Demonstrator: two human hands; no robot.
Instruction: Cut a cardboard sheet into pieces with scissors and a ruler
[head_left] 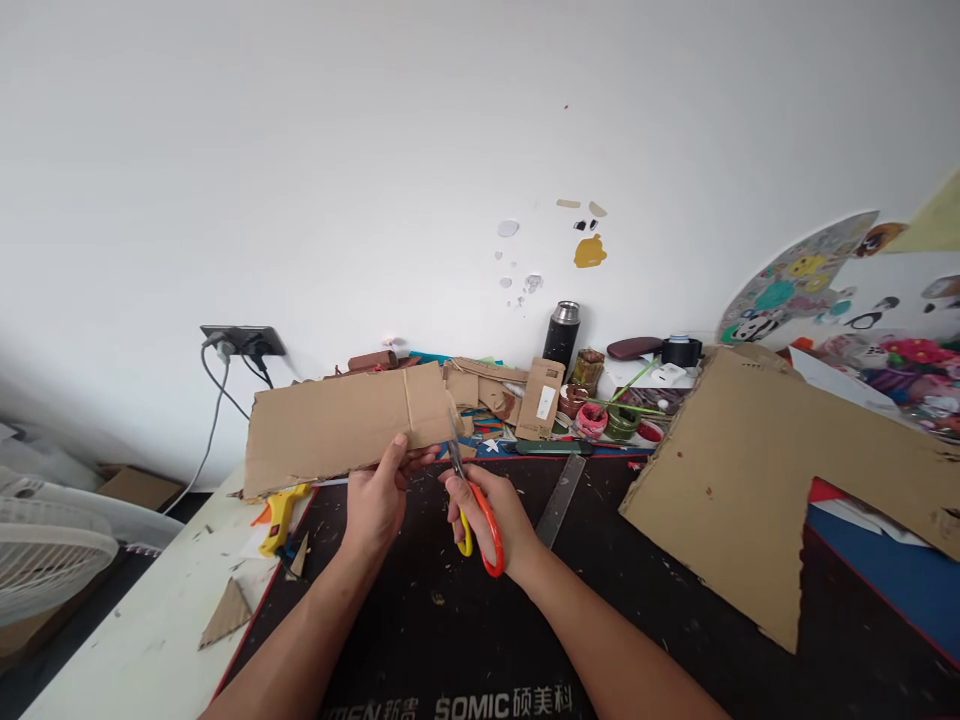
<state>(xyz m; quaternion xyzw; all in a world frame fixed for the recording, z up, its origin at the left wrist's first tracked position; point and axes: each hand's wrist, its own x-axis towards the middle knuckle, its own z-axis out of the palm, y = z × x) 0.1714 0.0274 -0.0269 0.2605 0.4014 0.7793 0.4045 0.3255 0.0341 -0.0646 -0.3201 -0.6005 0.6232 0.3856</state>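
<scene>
Pinching the cardboard strip [322,430] near its right end, my left fingers [390,460] are closed on it; my right fingers [454,492] curl round the scissors [491,530]. The long leftward overhang could swing, skewing the blades toward my left fingertips.

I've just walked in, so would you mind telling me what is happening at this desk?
A person's left hand holds up a long piece of cardboard, and their right hand holds scissors with the blades at its right end. A larger cardboard sheet lies to the right, and a yellow glue gun to the left.
</scene>
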